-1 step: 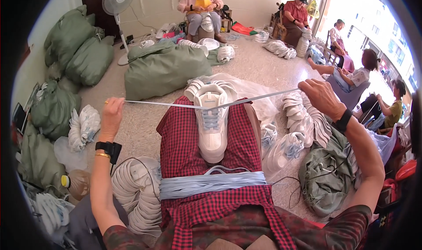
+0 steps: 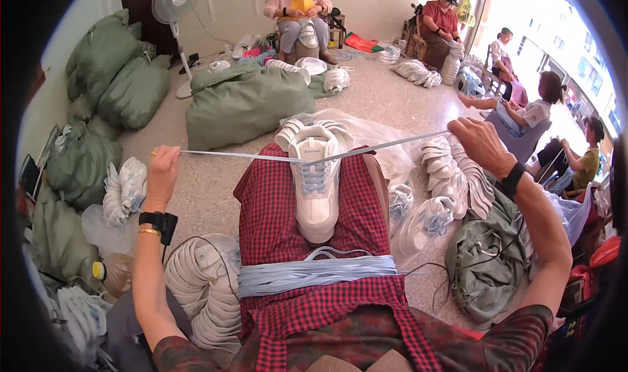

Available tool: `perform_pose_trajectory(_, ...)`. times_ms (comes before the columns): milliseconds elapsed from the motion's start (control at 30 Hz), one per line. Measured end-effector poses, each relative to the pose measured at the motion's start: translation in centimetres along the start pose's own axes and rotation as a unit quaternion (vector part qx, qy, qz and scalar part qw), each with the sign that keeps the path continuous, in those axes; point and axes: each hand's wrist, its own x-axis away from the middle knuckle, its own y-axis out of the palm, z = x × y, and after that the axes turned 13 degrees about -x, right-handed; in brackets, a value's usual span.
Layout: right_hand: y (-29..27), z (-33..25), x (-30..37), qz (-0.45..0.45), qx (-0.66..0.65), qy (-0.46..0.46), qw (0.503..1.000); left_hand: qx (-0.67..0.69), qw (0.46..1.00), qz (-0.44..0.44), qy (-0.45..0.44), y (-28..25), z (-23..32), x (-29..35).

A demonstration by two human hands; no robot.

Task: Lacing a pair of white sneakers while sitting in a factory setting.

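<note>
A white sneaker (image 2: 316, 199) stands between my knees on the red-and-black checked apron (image 2: 265, 208), its toe pointing toward me. Light blue lace (image 2: 314, 177) crosses its lower eyelets. From the top of the lacing, two lace ends stretch taut to either side. My left hand (image 2: 163, 170) pinches one end out to the left, at about the height of the shoe. Farther out and a little higher on the right, my right hand (image 2: 483, 144) grips the other. Across my lap lies a thick bundle of light blue laces (image 2: 317, 274).
Stacked white shoe pieces (image 2: 199, 287) lie at my left, with more shoes (image 2: 425, 225) on the floor at my right. A big green sack (image 2: 248, 101) rests ahead; other sacks (image 2: 104, 65) line the left wall beside a standing fan (image 2: 175, 6). Several people (image 2: 301, 9) sit farther off.
My left hand has shifted very slightly left and my right hand very slightly right, both still holding the lace ends. The sneaker has stayed in place.
</note>
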Motion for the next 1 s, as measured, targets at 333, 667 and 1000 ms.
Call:
perform_pose_trajectory(333,-1.8,9.3,6.9,0.045,0.104,0.171,0.979,-0.139,0.990,0.017,-0.023,-7.4,-8.0,-0.4)
perform_pose_trajectory(667,1.8,0.4,3.6,0.477,-0.047,0.218,0.850,-0.135,0.935,0.236,-0.229,-7.8,-4.6,0.7)
perform_pose_trajectory(1000,15.5,-12.9,-9.3,0.189,-0.634,0.163,0.732,0.456,0.857,0.003,-0.242,4.1,17.3,-3.4)
